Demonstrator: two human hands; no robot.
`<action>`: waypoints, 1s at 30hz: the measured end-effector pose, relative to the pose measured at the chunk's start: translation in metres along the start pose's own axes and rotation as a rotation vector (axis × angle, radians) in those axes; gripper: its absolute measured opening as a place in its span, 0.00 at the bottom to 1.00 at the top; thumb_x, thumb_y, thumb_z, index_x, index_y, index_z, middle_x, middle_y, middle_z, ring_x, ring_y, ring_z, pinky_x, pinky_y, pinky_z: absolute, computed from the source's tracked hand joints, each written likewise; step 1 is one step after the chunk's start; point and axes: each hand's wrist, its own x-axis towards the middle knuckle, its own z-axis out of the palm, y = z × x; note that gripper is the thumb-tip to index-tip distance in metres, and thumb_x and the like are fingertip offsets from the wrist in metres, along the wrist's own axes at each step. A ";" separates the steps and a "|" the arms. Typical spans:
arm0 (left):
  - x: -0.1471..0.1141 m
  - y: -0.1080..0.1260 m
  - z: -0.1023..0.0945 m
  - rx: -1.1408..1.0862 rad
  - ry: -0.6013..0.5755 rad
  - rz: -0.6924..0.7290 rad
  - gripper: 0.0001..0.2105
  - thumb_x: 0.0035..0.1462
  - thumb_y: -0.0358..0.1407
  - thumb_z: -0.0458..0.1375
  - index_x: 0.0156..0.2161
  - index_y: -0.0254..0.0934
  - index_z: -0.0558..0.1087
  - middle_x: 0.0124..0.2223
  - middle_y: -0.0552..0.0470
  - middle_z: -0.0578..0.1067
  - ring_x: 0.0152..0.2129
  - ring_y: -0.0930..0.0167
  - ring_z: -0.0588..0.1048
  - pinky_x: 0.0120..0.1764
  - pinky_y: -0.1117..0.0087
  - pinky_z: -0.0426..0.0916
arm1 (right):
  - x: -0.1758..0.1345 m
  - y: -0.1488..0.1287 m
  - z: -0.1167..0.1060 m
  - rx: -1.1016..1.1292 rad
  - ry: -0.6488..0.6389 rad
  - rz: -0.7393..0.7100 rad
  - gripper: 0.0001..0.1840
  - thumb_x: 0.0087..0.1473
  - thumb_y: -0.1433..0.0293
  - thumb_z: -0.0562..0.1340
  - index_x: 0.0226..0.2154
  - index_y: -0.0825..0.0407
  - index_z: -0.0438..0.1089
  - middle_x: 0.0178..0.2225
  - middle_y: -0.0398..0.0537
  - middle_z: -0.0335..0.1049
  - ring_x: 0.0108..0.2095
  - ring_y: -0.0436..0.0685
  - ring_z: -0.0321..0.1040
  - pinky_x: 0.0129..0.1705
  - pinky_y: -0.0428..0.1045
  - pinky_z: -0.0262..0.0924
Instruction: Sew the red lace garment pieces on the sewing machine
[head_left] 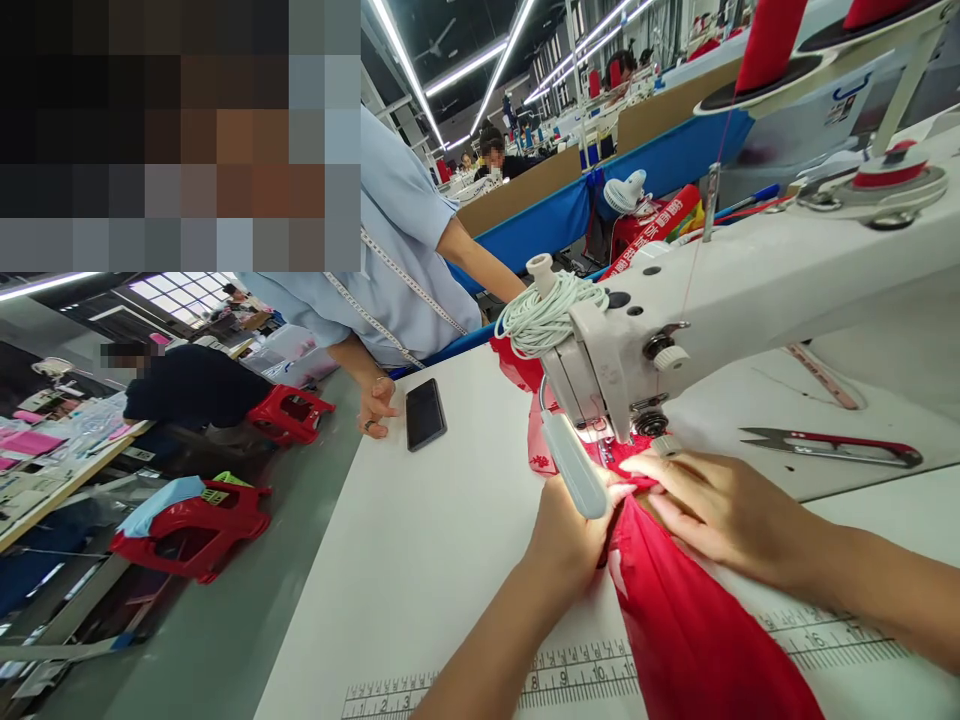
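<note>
A length of red fabric (pixel 697 610) runs from the front of the table up under the needle area of a white sewing machine (pixel 757 270). My left hand (pixel 568 530) grips the fabric's left edge just in front of the presser foot, partly hidden behind a grey lamp (pixel 576 468). On the other side, my right hand (pixel 712 500) presses its fingers onto the fabric close to the needle, thumb and fingertips together on the cloth. More red cloth (pixel 541 440) with a pattern lies behind the needle area.
Thread snips (pixel 832 445) lie right of my right hand. A phone (pixel 425 414) rests on the table's left side, near a co-worker's hand (pixel 377 408). A printed ruler (pixel 577 672) crosses the table front. Red stools (pixel 199 525) stand on the floor at left.
</note>
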 end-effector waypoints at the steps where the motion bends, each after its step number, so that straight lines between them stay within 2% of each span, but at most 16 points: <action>1: 0.000 0.001 -0.001 -0.008 -0.020 0.005 0.16 0.64 0.37 0.52 0.22 0.38 0.64 0.25 0.55 0.67 0.24 0.73 0.67 0.28 0.72 0.66 | 0.002 -0.002 0.000 0.034 -0.024 0.000 0.12 0.62 0.76 0.50 0.40 0.53 0.67 0.27 0.43 0.66 0.23 0.51 0.61 0.24 0.46 0.58; 3: -0.002 0.004 -0.002 -0.016 -0.054 0.012 0.09 0.61 0.33 0.54 0.29 0.38 0.70 0.29 0.54 0.72 0.27 0.71 0.70 0.30 0.71 0.68 | 0.003 -0.003 -0.001 0.082 -0.060 0.034 0.12 0.65 0.73 0.49 0.34 0.51 0.67 0.24 0.41 0.61 0.22 0.50 0.59 0.23 0.46 0.56; 5: -0.004 0.005 -0.001 -0.015 -0.056 0.005 0.05 0.58 0.29 0.55 0.33 0.39 0.72 0.29 0.55 0.72 0.26 0.72 0.70 0.30 0.72 0.68 | 0.004 -0.004 -0.001 0.109 -0.075 0.069 0.15 0.66 0.73 0.49 0.30 0.50 0.65 0.23 0.40 0.57 0.21 0.50 0.55 0.22 0.46 0.53; 8: -0.006 0.003 0.003 -0.002 -0.011 -0.011 0.05 0.55 0.26 0.55 0.34 0.38 0.70 0.27 0.57 0.71 0.24 0.73 0.70 0.29 0.73 0.68 | 0.001 -0.003 0.000 0.114 -0.075 0.068 0.14 0.67 0.74 0.49 0.33 0.51 0.66 0.24 0.40 0.57 0.22 0.50 0.55 0.23 0.47 0.54; 12: -0.003 -0.003 0.006 0.052 0.034 0.032 0.07 0.57 0.27 0.53 0.28 0.38 0.67 0.28 0.55 0.70 0.26 0.72 0.70 0.31 0.72 0.67 | -0.005 0.003 0.003 0.114 -0.096 0.036 0.12 0.66 0.74 0.49 0.36 0.51 0.66 0.28 0.43 0.62 0.24 0.51 0.60 0.25 0.47 0.56; 16: -0.004 -0.009 0.004 0.135 0.035 0.085 0.16 0.62 0.33 0.51 0.21 0.39 0.61 0.23 0.55 0.64 0.21 0.73 0.64 0.26 0.72 0.62 | -0.009 0.010 0.003 -0.023 0.005 0.072 0.14 0.61 0.82 0.48 0.31 0.50 0.60 0.33 0.48 0.65 0.25 0.50 0.62 0.24 0.47 0.55; 19: -0.008 -0.012 0.002 0.201 0.044 0.130 0.16 0.64 0.36 0.49 0.23 0.39 0.65 0.22 0.56 0.63 0.19 0.73 0.63 0.25 0.72 0.62 | -0.007 0.009 -0.001 0.022 0.044 0.045 0.13 0.58 0.84 0.49 0.34 0.50 0.60 0.34 0.47 0.66 0.27 0.50 0.63 0.27 0.46 0.58; 21: -0.011 -0.011 0.003 0.250 0.045 0.169 0.15 0.65 0.36 0.49 0.27 0.39 0.70 0.24 0.54 0.67 0.22 0.72 0.67 0.28 0.71 0.66 | -0.005 0.007 -0.004 0.079 0.000 0.012 0.12 0.59 0.82 0.50 0.37 0.51 0.62 0.35 0.48 0.66 0.29 0.51 0.65 0.31 0.47 0.61; 23: -0.013 -0.009 0.003 0.301 0.034 0.204 0.12 0.64 0.33 0.49 0.32 0.40 0.72 0.28 0.52 0.71 0.26 0.71 0.71 0.31 0.71 0.68 | -0.004 0.004 -0.004 0.094 -0.065 0.015 0.11 0.62 0.79 0.50 0.37 0.51 0.65 0.34 0.47 0.65 0.29 0.52 0.64 0.30 0.48 0.60; 27: -0.019 -0.005 0.005 0.432 -0.022 0.253 0.11 0.61 0.26 0.49 0.33 0.39 0.73 0.33 0.52 0.75 0.25 0.72 0.71 0.26 0.74 0.67 | -0.008 0.005 -0.001 0.078 -0.126 -0.003 0.17 0.65 0.77 0.48 0.27 0.51 0.63 0.27 0.44 0.59 0.24 0.52 0.56 0.24 0.48 0.52; 30: -0.023 0.000 0.005 0.611 -0.076 0.294 0.11 0.59 0.27 0.49 0.39 0.37 0.74 0.41 0.47 0.77 0.29 0.71 0.74 0.25 0.74 0.70 | -0.014 0.008 0.001 0.090 -0.124 -0.034 0.15 0.64 0.77 0.48 0.32 0.52 0.66 0.33 0.48 0.63 0.30 0.54 0.62 0.29 0.50 0.58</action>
